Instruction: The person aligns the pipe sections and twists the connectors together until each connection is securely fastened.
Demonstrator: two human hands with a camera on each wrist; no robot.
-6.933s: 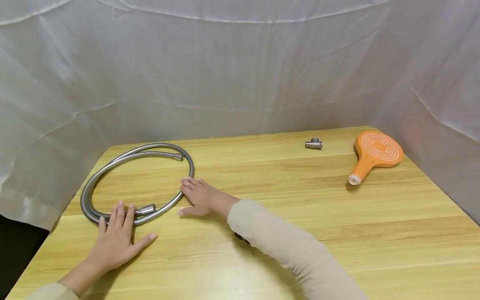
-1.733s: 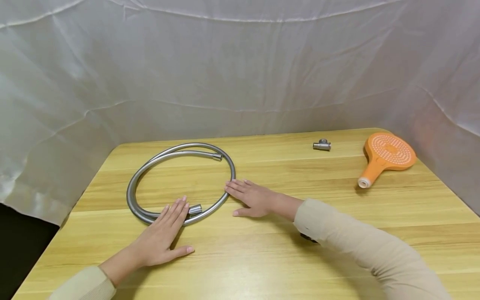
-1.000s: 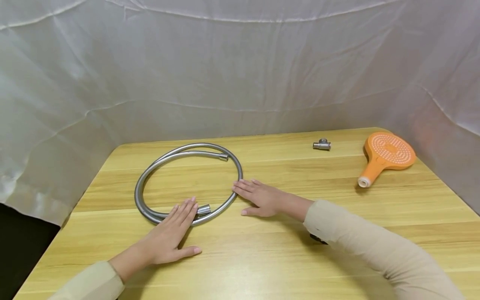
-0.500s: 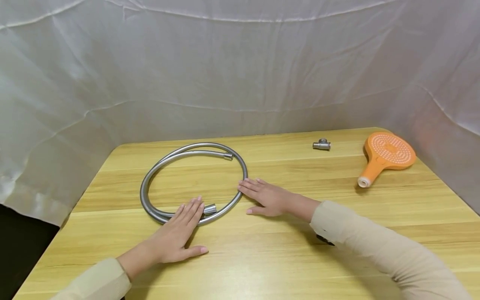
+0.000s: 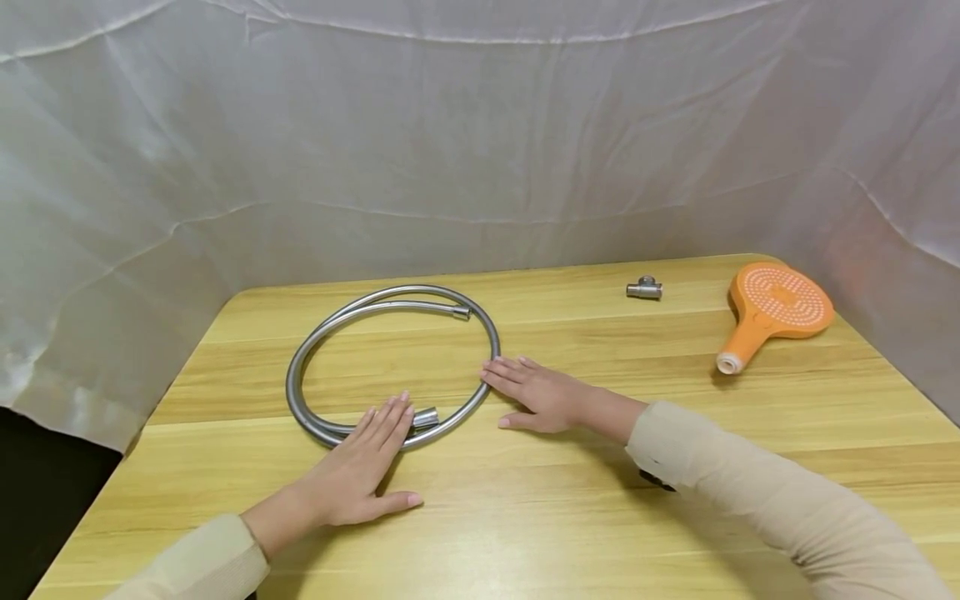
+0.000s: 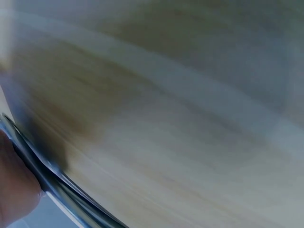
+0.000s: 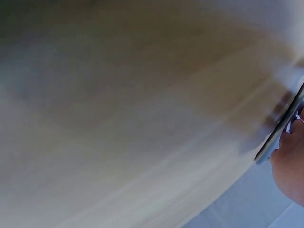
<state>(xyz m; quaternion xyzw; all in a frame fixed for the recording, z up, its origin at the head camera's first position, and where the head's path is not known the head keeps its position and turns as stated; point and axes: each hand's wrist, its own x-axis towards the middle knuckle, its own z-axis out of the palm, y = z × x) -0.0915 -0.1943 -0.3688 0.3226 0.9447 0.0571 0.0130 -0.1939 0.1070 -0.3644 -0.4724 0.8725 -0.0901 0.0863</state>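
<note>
A silver shower hose lies coiled in a loop on the wooden table, left of its middle in the head view. My left hand rests with straight fingers over the near side of the coil, covering part of it beside the chrome end nut. On the loop's right side the fingertips of my right hand touch the hose, fingers straight and thumb apart. Both wrist views show the hose at the edge, in the left wrist view beside the left hand and in the right wrist view by the right hand.
An orange shower head lies at the far right of the table, its white threaded end facing me. A small metal tee fitting sits near the back edge. Grey cloth hangs behind and at both sides.
Both hands have slid the coiled hose rightward from the left side toward the table's middle, moving only slightly in the last half second. The shower head and tee fitting stay on their spots.
</note>
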